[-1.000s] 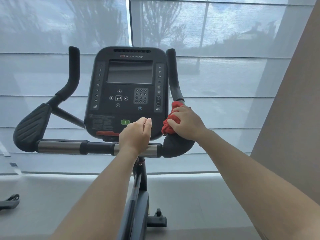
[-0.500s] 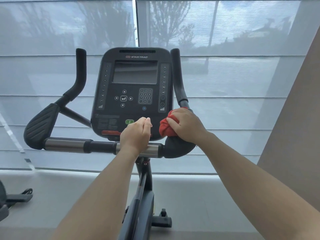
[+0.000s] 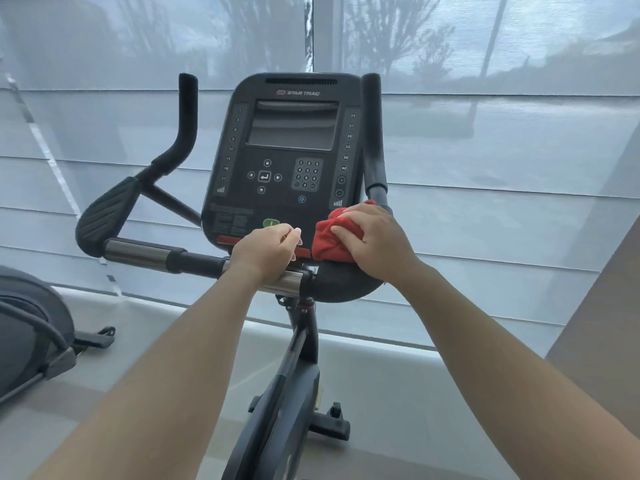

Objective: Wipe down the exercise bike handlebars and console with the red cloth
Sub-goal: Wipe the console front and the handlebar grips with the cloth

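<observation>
1. Head view, against half a second ago: both hands sit at the same places on the bike. The view itself has swung, so more of a grey machine now shows low and well out from the left hand.
2. The right hand still grasps the red cloth. Its fingers are bent over the bunched fabric and press it down onto the handlebars.
3. The left hand remains on the chrome crossbar just beside the right hand, with a small gap between them. Its fingers are curled, but I cannot tell whether they clasp the bar or only rest there.
4. The red cloth is crumpled into a thick wad, with folds bulging out past the right fingertips toward the left hand. A small tip pokes up beyond the knuckles, at the foot of the right upright grip.
5. The cloth lies where that upright meets the dark curved pad under the right palm, touching the lower right corner of the console.
6. The console stands directly above the left hand, black, with a dark screen, a keypad, and a green button just above the left knuckles.
7. Beyond both hands hang pale window blinds. Below the forearms the bike post runs down to the floor.
</observation>
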A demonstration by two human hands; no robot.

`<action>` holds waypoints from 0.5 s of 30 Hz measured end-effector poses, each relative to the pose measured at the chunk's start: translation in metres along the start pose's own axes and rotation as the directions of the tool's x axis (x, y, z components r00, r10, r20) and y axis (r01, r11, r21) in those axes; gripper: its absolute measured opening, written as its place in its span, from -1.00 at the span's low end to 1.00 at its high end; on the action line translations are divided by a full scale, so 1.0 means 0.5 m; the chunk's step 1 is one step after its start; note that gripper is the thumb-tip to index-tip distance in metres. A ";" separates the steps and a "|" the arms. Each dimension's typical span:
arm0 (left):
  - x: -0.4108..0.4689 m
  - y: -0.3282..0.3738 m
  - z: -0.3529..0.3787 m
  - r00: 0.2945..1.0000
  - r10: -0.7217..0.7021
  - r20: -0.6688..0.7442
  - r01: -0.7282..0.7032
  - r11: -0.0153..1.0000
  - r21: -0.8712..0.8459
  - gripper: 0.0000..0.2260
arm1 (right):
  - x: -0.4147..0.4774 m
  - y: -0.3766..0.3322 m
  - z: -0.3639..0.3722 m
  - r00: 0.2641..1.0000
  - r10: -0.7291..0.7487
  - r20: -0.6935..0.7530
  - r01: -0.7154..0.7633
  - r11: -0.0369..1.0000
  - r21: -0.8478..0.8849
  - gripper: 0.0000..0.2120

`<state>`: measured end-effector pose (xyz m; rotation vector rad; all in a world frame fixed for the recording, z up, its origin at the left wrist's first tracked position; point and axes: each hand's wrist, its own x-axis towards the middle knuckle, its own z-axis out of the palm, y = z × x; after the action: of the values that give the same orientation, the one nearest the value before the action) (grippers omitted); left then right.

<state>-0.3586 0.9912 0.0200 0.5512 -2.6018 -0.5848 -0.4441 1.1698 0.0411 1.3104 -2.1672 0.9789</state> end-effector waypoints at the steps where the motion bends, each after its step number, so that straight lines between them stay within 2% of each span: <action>1: 0.001 0.000 0.000 1.000 -0.007 0.011 0.007 1.000 0.003 -0.71 | 0.003 0.005 -0.002 1.000 -0.006 -0.001 0.006 1.000 0.000 -0.82; 5: 0.001 0.001 0.002 0.999 -0.035 0.015 0.035 0.999 -0.010 -0.70 | 0.002 0.019 0.003 0.998 -0.041 0.040 0.044 0.996 -0.078 -0.76; 15: -0.001 0.003 0.003 0.991 -0.096 -0.094 0.087 0.991 -0.097 -0.69 | -0.010 0.025 0.002 0.995 -0.085 0.049 0.087 0.995 -0.053 -0.73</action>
<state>-0.3594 0.9932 0.0193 0.6545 -2.4534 -0.6870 -0.4529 1.1757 0.0325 1.4012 -2.1373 0.8575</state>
